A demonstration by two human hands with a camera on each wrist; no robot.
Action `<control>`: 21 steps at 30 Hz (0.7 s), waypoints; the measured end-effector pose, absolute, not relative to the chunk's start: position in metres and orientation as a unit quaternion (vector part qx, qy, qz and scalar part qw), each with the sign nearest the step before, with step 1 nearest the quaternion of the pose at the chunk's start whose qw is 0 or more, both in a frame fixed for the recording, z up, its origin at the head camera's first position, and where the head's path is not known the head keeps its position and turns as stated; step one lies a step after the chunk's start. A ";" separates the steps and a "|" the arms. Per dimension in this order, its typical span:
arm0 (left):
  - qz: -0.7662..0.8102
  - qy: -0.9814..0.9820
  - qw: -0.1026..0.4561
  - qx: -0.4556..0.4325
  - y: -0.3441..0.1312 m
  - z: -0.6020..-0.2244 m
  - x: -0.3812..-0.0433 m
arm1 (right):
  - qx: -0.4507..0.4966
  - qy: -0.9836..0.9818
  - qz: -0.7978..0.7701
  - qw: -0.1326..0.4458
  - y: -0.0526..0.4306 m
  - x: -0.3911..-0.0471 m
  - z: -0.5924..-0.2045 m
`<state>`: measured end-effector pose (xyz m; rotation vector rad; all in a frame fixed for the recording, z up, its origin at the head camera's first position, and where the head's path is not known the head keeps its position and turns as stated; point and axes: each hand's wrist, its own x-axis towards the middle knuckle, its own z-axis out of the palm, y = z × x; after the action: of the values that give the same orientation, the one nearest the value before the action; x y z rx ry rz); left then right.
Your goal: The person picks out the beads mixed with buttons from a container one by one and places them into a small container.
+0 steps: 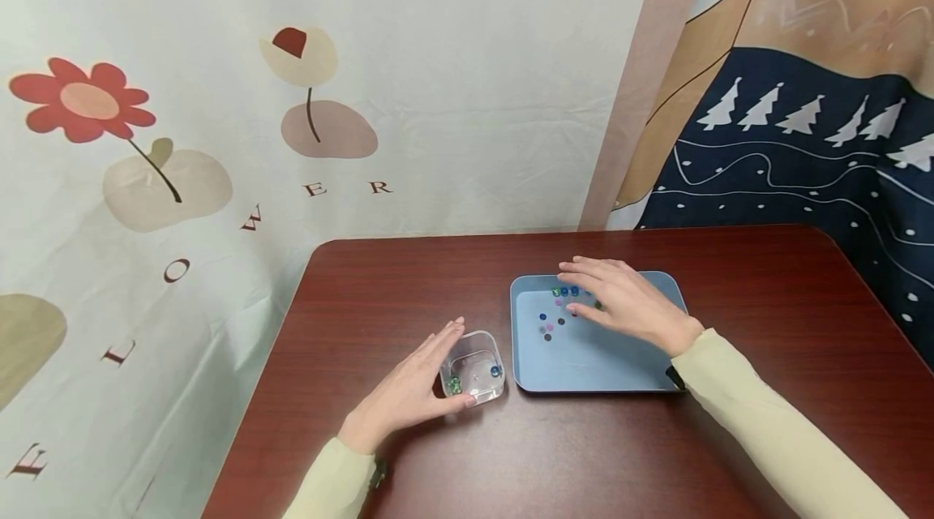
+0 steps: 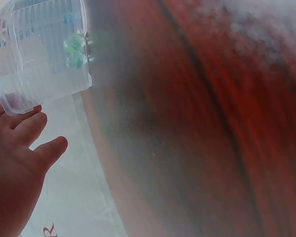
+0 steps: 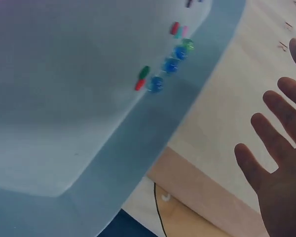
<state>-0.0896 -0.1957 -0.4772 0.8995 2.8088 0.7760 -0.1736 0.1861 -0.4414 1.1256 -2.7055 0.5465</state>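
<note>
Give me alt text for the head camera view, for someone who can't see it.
A person's right-hand grip is over a light blue tray of blue and green marbles and small round pieces. The left-hand grip spans a clear plastic box holding more marbles, on a reddish-brown table.

Soft, even light fills the head view; the round-cornered red-brown wooden table (image 1: 554,454) shines palely in front of the light-blue rectangular plastic tray (image 1: 591,365); the left wrist view is hazy, blurred.
</note>
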 end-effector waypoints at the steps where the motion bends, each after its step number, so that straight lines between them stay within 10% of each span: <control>1: 0.254 0.920 0.046 0.294 -0.196 -0.477 -0.090 | 0.381 -0.905 0.174 0.077 0.185 -0.174 -0.443; 21: 0.252 0.926 0.065 0.274 -0.196 -0.478 -0.089 | 0.394 -0.907 0.145 0.027 0.172 -0.182 -0.473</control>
<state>-0.0894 -0.1958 -0.4783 0.8274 2.7935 0.7591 -0.1816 0.1719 -0.4727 1.2184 -2.8018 0.4486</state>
